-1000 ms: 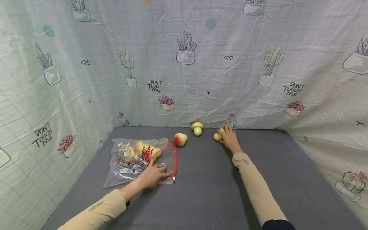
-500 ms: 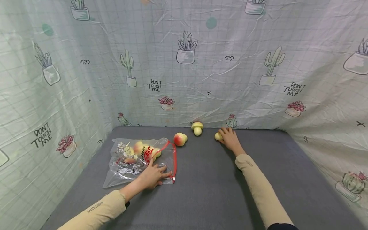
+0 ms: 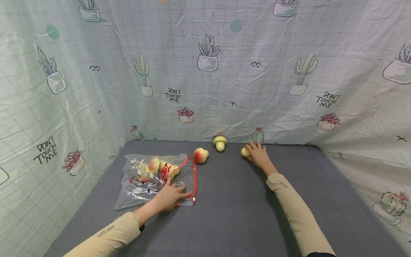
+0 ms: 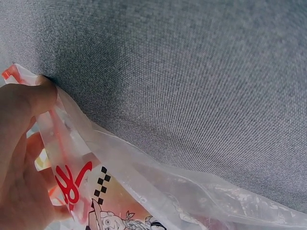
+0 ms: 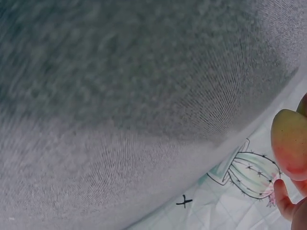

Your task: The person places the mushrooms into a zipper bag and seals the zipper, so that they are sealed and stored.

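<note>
On the grey table [image 3: 231, 210] in the head view, the right hand [image 3: 258, 156] gripped a toy mushroom [image 3: 245, 152] near the curtain [image 3: 237, 85], while the left hand [image 3: 169, 197], fingers spread, rested on a clear zip bag [image 3: 186, 175] of toys [image 3: 155, 165]. Close up at the left wrist, the thumb [image 4: 44, 96] lay at the bag's edge; at the right wrist, a fingertip [image 5: 281, 190] showed at the toy mushroom's reddish end.

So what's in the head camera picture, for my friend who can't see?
A person's right grip holds a small, yellow-looking thing at a gray table; the left grip rests on a clear bag with rounded things inside. Between the grips are a red-and-yellow piece and a yellow mushroom shape.
</note>
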Demonstrator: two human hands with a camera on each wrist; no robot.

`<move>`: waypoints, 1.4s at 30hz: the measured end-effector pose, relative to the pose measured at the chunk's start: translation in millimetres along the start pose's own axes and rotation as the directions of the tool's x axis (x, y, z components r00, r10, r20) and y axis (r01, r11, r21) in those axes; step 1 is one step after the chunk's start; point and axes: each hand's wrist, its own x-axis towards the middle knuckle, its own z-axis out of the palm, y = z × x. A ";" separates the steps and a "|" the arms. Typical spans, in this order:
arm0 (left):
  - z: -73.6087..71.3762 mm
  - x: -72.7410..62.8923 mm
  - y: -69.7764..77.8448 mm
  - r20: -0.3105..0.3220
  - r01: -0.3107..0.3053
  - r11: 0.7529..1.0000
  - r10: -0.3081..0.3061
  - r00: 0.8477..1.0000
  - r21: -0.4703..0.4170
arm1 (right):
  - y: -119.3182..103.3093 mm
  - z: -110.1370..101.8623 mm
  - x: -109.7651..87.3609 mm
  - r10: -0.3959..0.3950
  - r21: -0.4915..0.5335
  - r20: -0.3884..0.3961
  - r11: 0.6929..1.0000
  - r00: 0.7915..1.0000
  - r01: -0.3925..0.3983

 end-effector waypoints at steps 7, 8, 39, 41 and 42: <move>2.4 -0.8 -0.7 0.005 0.004 1.000 -0.004 1.000 0.000 | -2.4 -5.8 1.2 -0.051 -0.028 -0.022 0.998 0.998 0.050; 2.5 -1.0 -0.7 0.005 0.004 1.000 -0.004 1.000 -0.002 | -3.0 -6.6 1.1 -0.065 -0.037 -0.034 0.997 0.997 0.064; 2.6 0.6 -1.8 0.003 -0.011 1.000 0.011 1.000 0.011 | -42.3 -24.3 -5.4 -0.302 -0.039 -0.206 0.953 0.931 0.301; 3.5 1.0 -2.2 -0.001 -0.012 1.000 0.012 1.000 0.020 | -45.8 -25.6 -6.1 -0.303 -0.029 -0.202 0.952 0.931 0.304; 4.0 0.9 -2.4 -0.004 -0.012 1.000 0.012 1.000 0.025 | -47.4 -26.0 -6.5 -0.306 -0.033 -0.200 0.952 0.931 0.305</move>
